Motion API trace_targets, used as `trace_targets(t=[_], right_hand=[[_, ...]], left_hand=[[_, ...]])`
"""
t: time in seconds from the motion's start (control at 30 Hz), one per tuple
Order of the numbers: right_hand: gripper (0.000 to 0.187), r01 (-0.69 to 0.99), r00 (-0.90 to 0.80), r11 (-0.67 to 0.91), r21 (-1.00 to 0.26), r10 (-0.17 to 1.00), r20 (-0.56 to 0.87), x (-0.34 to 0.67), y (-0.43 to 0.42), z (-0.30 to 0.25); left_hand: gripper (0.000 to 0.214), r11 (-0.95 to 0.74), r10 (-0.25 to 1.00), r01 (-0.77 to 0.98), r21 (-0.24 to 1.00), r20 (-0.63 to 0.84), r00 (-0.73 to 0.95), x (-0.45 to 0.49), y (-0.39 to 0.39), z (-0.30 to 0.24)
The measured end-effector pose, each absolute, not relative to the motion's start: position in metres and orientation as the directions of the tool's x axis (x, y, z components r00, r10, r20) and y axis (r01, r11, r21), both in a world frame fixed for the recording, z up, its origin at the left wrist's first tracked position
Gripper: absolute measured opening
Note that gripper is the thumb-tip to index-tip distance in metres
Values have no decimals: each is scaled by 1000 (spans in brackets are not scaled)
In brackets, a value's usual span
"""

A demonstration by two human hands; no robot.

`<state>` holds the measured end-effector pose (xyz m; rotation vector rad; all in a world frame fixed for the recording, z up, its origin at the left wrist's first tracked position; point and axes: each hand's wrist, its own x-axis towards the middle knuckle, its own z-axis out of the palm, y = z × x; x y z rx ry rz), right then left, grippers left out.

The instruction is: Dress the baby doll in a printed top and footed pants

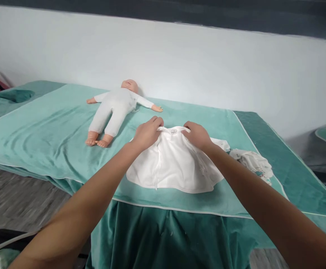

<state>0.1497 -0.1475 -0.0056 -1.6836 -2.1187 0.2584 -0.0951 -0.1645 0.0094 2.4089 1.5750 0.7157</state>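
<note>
A small white baby shirt [177, 164] is spread over the near edge of the green-covered bed [51, 130], its collar raised a little and a printed label showing at the neck. My left hand [149, 131] pinches the collar at its left side. At the right side of the collar, my right hand [197, 135] grips the fabric with curled fingers. Part of the shirt's right side is hidden behind my right forearm. Beyond my left hand, a baby doll [118, 102] in white clothing lies on its back with arms spread.
To the right of the shirt lies a crumpled white printed cloth [254, 164]. A white wall [180, 63] runs behind the bed. A darker green drape [168, 235] hangs down the bed's front. Grey flooring [14, 198] shows at the lower left.
</note>
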Motion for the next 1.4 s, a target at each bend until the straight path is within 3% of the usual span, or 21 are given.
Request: trace_targets(t=[0.07, 0.17, 0.47, 0.63, 0.8, 0.87, 0.97, 1.1, 1.23, 1.3, 1.4], right_hand=[[15, 883, -91, 217, -416, 949, 303, 154, -152, 1], [19, 868, -2, 196, -457, 920, 393, 160, -160, 10], [16, 842, 26, 219, -492, 896, 444, 158, -181, 30], [12, 833, 25, 233, -502, 891, 454, 159, -182, 28], [8, 860, 10, 222, -460, 893, 450, 167, -184, 22], [13, 881, 1, 204, -426, 901, 435, 173, -185, 19], [19, 912, 16, 162, -376, 904, 427, 183, -187, 14], [26, 895, 88, 87, -437, 927, 365, 195, -188, 6], [39, 843, -2, 132, -522, 970, 243, 220, -188, -6], [58, 891, -74, 156, -426, 976, 203, 246, -191, -13], [77, 994, 6, 6, -107, 993, 118, 293, -204, -22]], left_hand=[[17, -372, 928, 794, 480, 174, 330, -100, -165, 12], [38, -325, 912, 723, 609, 1, 409, -104, -170, 19], [50, -268, 898, 511, 817, 20, 439, -101, -186, 41], [44, -206, 915, 485, 850, -8, 403, -100, -190, 46], [19, -259, 966, 606, 752, 201, 163, -99, -181, 37], [11, -235, 958, 736, 635, 280, 64, -99, -177, 31], [17, -157, 926, 899, 408, 377, -10, -99, -173, 25], [23, -61, 922, 969, 238, 385, -36, -99, -175, 23], [27, -32, 951, 979, 201, 309, -32, -96, -174, 20], [29, -27, 957, 976, 215, 289, -37, -96, -172, 18], [30, -29, 959, 970, 240, 280, -41, -96, -169, 13]])
